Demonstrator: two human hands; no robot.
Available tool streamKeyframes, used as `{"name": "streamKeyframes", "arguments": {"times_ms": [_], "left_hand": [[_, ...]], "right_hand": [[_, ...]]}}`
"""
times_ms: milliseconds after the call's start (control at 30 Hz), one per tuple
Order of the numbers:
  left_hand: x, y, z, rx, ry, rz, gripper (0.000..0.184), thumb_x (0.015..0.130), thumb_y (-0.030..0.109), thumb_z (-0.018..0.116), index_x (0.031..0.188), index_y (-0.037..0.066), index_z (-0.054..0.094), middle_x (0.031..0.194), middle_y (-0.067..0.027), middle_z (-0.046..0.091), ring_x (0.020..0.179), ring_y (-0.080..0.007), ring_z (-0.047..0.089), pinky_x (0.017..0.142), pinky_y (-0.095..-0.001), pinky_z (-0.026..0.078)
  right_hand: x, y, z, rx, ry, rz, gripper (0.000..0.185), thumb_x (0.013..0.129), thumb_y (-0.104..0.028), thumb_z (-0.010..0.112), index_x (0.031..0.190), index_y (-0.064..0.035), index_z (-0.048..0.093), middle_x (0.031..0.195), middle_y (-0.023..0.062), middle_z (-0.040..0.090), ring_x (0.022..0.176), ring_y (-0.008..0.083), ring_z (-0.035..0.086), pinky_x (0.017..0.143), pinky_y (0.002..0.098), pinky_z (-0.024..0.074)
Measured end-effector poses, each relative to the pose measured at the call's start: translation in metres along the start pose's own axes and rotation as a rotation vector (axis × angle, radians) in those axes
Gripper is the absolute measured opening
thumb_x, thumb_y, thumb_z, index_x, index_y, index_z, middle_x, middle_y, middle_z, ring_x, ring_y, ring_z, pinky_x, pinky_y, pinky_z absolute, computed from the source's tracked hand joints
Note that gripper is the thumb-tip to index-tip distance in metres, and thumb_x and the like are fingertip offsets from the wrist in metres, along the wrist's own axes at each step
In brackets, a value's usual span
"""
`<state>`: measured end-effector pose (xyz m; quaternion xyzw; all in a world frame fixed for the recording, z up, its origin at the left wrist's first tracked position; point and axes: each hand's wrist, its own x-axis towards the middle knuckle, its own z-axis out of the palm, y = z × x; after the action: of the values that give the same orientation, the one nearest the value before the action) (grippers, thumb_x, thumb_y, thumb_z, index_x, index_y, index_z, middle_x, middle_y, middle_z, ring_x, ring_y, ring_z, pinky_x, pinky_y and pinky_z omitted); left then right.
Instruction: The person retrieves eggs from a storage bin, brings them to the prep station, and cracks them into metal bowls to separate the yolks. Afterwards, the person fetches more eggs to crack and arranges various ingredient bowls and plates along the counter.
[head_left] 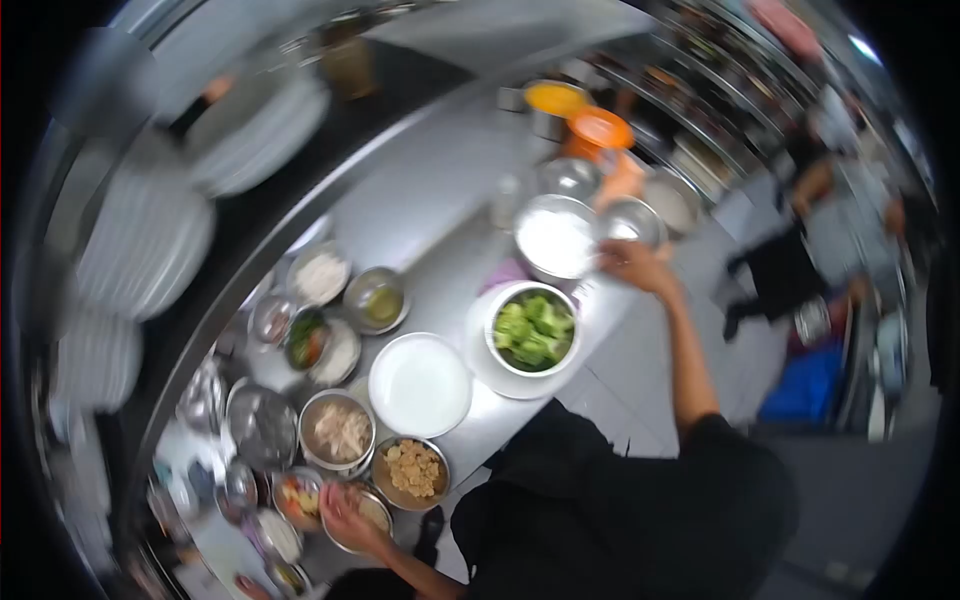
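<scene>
My right hand (637, 266) reaches forward, its fingers closed at the near rim of a small metal bowl (632, 222) beside a larger bowl of white contents (556, 238). Close to it, a white bowl of green broccoli-like pieces (533, 330) sits on a white plate (492, 372). My left hand (350, 517) is low on the left, fingers apart over a bowl of pale tan grains (372, 512). Near it are a bowl of brown chunks (412, 470), a bowl of pale shredded food (338, 432) and a bowl of mixed pieces (298, 497). Blur softens both hands.
Stacked white plates (150, 230) line a shelf on the left. A white plate (420, 385) lies mid-counter. Orange (600, 130) and yellow (555, 98) containers stand at the far end, where another person's hand (622, 180) shows. A person in an apron (780, 265) is at right.
</scene>
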<state>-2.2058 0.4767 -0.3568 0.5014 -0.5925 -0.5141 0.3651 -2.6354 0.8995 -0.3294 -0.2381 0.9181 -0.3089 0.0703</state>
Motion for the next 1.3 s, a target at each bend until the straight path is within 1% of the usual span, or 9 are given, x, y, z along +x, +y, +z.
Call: {"name": "streamKeyframes", "arguments": {"times_ms": [67,100,233,367,767,867,1000,1100,1300], "left_hand": [[-0.001,0.006,0.025,-0.081,-0.012,0.099,0.031,0.095,0.018,0.053,0.120,0.001,0.052,0.114,-0.0130,0.059,0.101,-0.0202,0.060,0.083,-0.0301,0.050],[0.002,0.002,0.030,-0.064,-0.043,0.217,0.030,0.094,0.013,0.053,0.121,0.000,0.051,0.116,-0.0130,0.058,0.099,-0.0191,0.060,0.080,-0.0293,0.051],[-0.019,0.031,0.052,0.096,0.044,0.342,0.024,0.087,0.009,0.062,0.110,0.001,0.059,0.100,-0.0090,0.061,0.078,-0.0149,0.063,0.067,-0.0261,0.050],[-0.053,0.045,0.054,0.220,0.209,0.350,0.023,0.085,0.005,0.062,0.108,0.003,0.061,0.097,-0.0101,0.060,0.068,-0.0155,0.060,0.062,-0.0266,0.048],[-0.088,0.001,-0.016,0.267,0.723,0.328,0.021,0.088,0.007,0.060,0.109,0.003,0.059,0.101,-0.0061,0.057,0.065,-0.0076,0.057,0.057,-0.0212,0.046],[-0.080,0.032,0.001,0.101,0.484,0.265,0.024,0.089,0.011,0.062,0.111,0.004,0.057,0.106,-0.0070,0.057,0.072,-0.0094,0.060,0.061,-0.0218,0.047],[-0.082,0.156,0.035,0.159,-0.291,0.276,0.023,0.092,0.016,0.058,0.111,0.004,0.058,0.113,-0.0090,0.057,0.096,-0.0193,0.061,0.074,-0.0274,0.051],[-0.100,0.225,0.041,0.379,-0.562,1.000,0.018,0.082,0.017,0.062,0.096,0.005,0.062,0.107,-0.0085,0.058,0.077,-0.0233,0.062,0.064,-0.0350,0.050],[-0.162,0.311,0.010,0.510,-0.822,1.504,0.024,0.078,0.017,0.059,0.097,0.002,0.060,0.094,-0.0139,0.057,0.073,-0.0208,0.063,0.057,-0.0338,0.050]], "right_hand": [[0.047,0.116,-0.034,-0.082,0.304,0.013,0.025,0.088,-0.013,0.054,0.108,0.0010,0.062,0.095,0.0170,0.067,0.082,0.0239,0.064,0.071,0.0379,0.0495],[0.068,0.168,-0.049,-0.018,0.165,0.138,0.029,0.090,-0.019,0.053,0.110,0.0009,0.060,0.102,0.0186,0.066,0.093,0.0299,0.064,0.080,0.0399,0.0498],[0.149,0.445,-0.051,0.031,0.269,0.049,0.030,0.080,-0.021,0.061,0.104,-0.0030,0.060,0.081,0.0141,0.064,0.067,0.0264,0.061,0.060,0.0400,0.0481],[0.157,0.415,-0.044,-0.518,0.073,0.398,0.031,0.080,-0.022,0.061,0.105,-0.0033,0.060,0.081,0.0142,0.064,0.068,0.0273,0.061,0.061,0.0404,0.0482],[0.146,0.372,-0.025,-0.637,0.498,0.175,0.033,0.080,-0.024,0.061,0.106,-0.0044,0.061,0.081,0.0143,0.064,0.069,0.0300,0.062,0.063,0.0417,0.0485],[0.116,0.350,-0.028,-0.595,0.621,0.117,0.034,0.080,-0.025,0.061,0.107,-0.0046,0.061,0.081,0.0143,0.064,0.069,0.0305,0.062,0.064,0.0419,0.0485],[0.043,0.251,-0.023,-0.349,0.715,0.182,0.026,0.085,-0.029,0.060,0.098,-0.0083,0.067,0.087,0.0114,0.068,0.080,0.0303,0.066,0.070,0.0412,0.0512],[-0.001,0.228,0.005,-0.252,0.781,0.234,0.033,0.085,-0.038,0.062,0.101,-0.0098,0.067,0.091,0.0096,0.070,0.078,0.0254,0.065,0.069,0.0367,0.0514],[-0.091,0.086,0.086,0.165,0.697,0.012,0.034,0.088,-0.034,0.061,0.097,-0.0026,0.066,0.079,0.0092,0.064,0.068,0.0194,0.060,0.061,0.0316,0.0471]]}}
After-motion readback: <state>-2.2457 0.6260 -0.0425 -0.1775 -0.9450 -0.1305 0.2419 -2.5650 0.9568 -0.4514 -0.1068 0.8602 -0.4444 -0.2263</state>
